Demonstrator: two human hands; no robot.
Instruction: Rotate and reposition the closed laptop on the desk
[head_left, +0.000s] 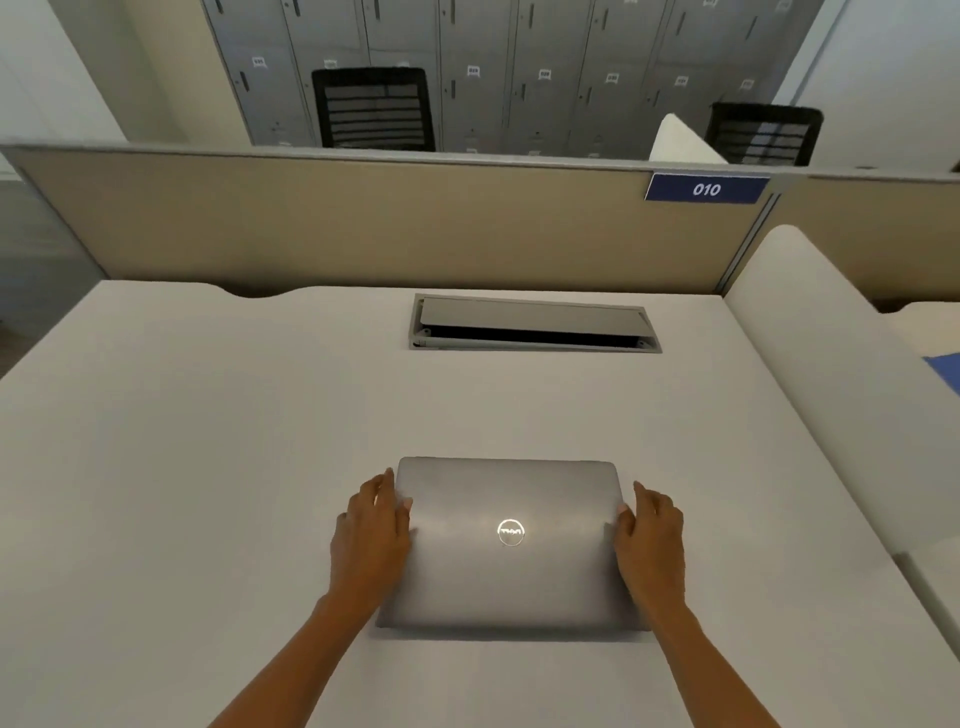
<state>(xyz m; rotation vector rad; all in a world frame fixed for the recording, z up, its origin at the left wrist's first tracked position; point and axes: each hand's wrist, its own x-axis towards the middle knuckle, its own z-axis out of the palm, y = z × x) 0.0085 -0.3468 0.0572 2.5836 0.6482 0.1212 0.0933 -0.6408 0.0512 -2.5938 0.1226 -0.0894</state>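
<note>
A closed silver laptop (511, 566) with a round logo on its lid lies flat on the white desk (208, 467), square to the front edge, a little right of centre. My left hand (371, 540) grips its left edge, thumb on the lid. On the opposite side, my right hand (649, 540) holds the right edge with the thumb resting on top. The logo reads upside down from here.
A cable hatch (535, 325) with its flap ajar is set into the desk behind the laptop. A beige partition (363, 223) with a blue "010" sign (706, 189) closes the back. A white divider (831, 374) borders the right side. Black chairs and grey lockers stand beyond.
</note>
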